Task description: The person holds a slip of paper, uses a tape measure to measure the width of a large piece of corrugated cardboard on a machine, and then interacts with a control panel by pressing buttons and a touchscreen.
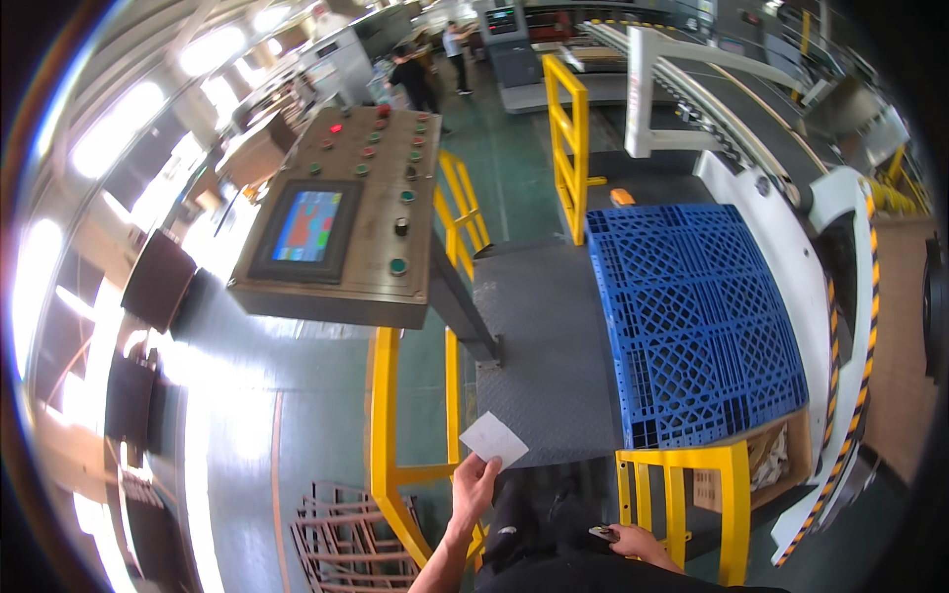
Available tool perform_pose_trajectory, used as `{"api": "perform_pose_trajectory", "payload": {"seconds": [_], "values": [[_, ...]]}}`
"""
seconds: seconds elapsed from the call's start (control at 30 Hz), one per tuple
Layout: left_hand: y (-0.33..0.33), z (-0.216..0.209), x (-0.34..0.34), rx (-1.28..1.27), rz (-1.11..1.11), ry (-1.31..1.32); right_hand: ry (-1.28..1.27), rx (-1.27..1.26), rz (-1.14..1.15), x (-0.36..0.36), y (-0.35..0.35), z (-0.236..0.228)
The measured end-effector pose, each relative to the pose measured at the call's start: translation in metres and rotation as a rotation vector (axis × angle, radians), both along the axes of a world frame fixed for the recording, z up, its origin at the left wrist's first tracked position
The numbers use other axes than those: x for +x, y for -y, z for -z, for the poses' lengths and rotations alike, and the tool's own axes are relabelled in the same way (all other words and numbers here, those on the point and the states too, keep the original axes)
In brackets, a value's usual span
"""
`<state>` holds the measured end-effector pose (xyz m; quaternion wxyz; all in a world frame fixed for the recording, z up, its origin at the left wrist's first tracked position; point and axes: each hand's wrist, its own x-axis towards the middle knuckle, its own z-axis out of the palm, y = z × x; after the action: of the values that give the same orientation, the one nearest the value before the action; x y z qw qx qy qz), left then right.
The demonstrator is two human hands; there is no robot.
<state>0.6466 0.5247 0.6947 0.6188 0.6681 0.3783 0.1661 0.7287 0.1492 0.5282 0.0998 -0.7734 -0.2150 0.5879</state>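
Note:
A small white sheet of paper (493, 441) is pinched between the thumb and fingers of my left hand (474, 489), held out in front of me above the dark step. Low at the right, beside my leg, my right hand (638, 544) is closed around a small, partly metallic-looking object (602, 534); most of it is hidden, so its kind cannot be made out. The yellow guard rail (692, 461) stands close to that right hand. Another yellow rail (384, 425) rises just left of my left forearm.
A control panel (331, 212) with a lit screen and buttons stands ahead on the left. On the right lies a blue plastic pallet (702, 326), with a cardboard box (781, 460) near its closer end. Brown frames (346, 544) lie lower left. Two people stand far back.

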Motion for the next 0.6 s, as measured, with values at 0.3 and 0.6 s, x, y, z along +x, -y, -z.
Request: {"api": "perform_pose_trajectory", "payload": {"seconds": [0.3,0.6], "values": [[-0.024,-0.059,0.014,-0.077,-0.3,0.035,-0.181,-0.228,0.204,0.06,-0.044,-0.111],[-0.126,-0.171,0.096,0.49,-0.4,0.321,-0.082,-0.224,0.16,0.118,-0.142,-0.241]]}}
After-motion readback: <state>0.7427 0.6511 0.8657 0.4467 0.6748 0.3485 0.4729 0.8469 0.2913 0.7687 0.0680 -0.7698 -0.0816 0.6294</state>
